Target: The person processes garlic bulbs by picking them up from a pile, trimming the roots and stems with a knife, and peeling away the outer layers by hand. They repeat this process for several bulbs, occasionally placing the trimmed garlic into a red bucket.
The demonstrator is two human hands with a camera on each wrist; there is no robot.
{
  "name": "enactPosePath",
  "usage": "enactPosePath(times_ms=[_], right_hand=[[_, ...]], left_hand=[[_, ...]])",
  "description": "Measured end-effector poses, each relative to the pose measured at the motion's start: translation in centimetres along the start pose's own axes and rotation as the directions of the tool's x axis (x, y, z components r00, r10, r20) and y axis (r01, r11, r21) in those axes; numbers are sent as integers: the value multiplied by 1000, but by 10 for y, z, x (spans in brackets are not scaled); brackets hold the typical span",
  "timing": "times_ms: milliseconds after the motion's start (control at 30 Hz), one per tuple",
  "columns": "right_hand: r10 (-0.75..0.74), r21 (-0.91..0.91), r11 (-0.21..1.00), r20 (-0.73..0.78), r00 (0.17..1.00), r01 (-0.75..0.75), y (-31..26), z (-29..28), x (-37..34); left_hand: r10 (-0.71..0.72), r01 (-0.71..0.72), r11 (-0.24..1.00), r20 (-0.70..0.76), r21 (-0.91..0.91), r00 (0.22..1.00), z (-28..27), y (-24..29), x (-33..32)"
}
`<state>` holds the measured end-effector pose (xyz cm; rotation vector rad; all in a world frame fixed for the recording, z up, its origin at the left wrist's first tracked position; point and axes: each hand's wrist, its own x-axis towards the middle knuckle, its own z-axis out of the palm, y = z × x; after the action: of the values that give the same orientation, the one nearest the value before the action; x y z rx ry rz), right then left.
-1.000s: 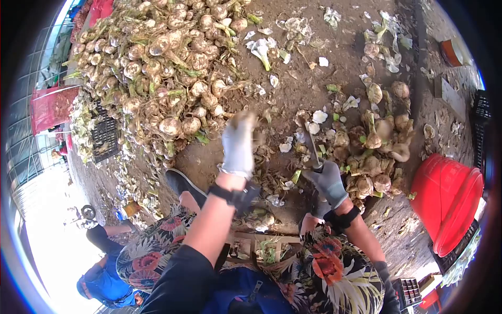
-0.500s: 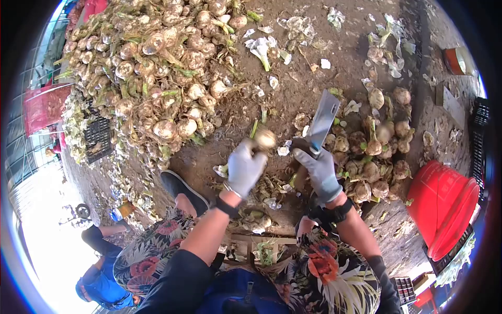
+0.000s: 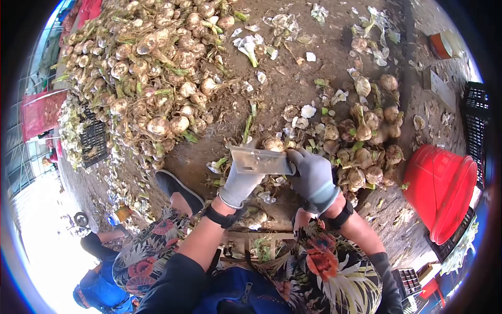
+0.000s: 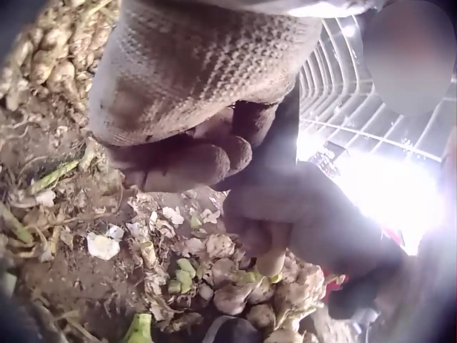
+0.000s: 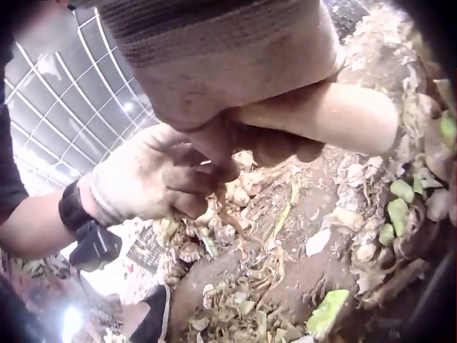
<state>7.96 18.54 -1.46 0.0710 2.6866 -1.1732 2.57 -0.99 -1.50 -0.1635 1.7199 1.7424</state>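
Both hands wear pale work gloves. My right hand (image 3: 314,180) grips the wooden handle (image 5: 350,118) of a cleaver. In the head view its broad blade (image 3: 264,162) points left, across the fingers of my left hand (image 3: 240,186). Just beyond the blade's far edge shows a brown garlic bulb (image 3: 273,144), held in my left hand, whose fingertips are partly hidden by the blade. A long green stem (image 3: 248,125) rises beyond the left hand. The right wrist view shows the left hand (image 5: 146,179) with fingers curled close to the right hand.
A large heap of garlic bulbs (image 3: 151,68) lies at the far left. A smaller group of bulbs (image 3: 366,152) is to the right, beside a red bucket (image 3: 439,191). Peels and stems litter the soil. Another person (image 3: 107,280) sits at lower left.
My left hand came back from near the heap with a bulb and moved beside the right hand. The cleaver swung from pointing away to lying leftward across the left hand.
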Motion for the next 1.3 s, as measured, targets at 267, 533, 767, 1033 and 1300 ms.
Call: enactPosePath(times_ms=[267, 533, 767, 1033, 1300], right_hand=[[98, 38, 994, 1, 995, -98, 2, 3, 0], [417, 473, 782, 88, 905, -406, 52, 16, -6], [190, 600, 742, 237, 953, -297, 17, -15, 12], [294, 433, 786, 368, 882, -442, 61, 47, -19], [483, 725, 434, 314, 817, -535, 63, 23, 1]], left_hand=[[-215, 215, 977, 43, 10, 976, -9, 12, 1], [71, -114, 973, 210, 199, 975, 6, 35, 19], [308, -641, 370, 563, 672, 767, 1, 42, 17], [521, -779, 472, 582, 414, 625, 98, 96, 25], [264, -102, -329, 196, 939, 944, -114, 75, 181]])
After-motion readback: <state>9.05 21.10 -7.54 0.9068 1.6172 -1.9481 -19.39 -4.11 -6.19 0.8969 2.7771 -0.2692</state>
